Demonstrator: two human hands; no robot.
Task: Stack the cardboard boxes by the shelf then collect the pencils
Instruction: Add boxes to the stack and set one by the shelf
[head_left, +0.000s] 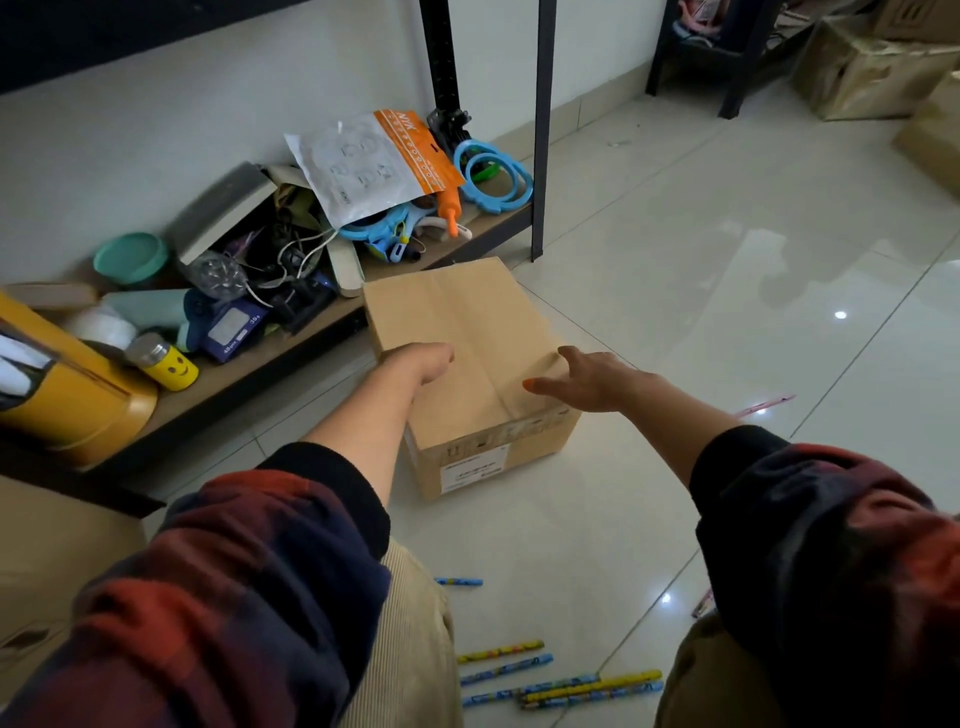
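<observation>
Between my two hands sits one cardboard box, closed, on the pale tiled floor, its far end just beside the low shelf board. I count one box under my reach, a second box edge to the left of my left arm, and more brown boxes well beyond my right hand, too dim to count.

Behind my hands, close to my knees, lie the pencils: one blue one alone, then a loose cluster of about five, yellow and blue, some overlapping so I cannot be sure of the number. A pink pencil lies just past my right forearm, and another pinkish end shows beside my right sleeve.

My left hand is at the box's left top edge; its fingers drop out of sight over the side, so I cannot tell whether it grips or only rests there. My right hand is spread, fingers straight and loose, palm down at the box's right top edge, holding nothing.

Left of my left hand the shelf board carries a heap of clutter, with a yellow smiley flask nearest.
</observation>
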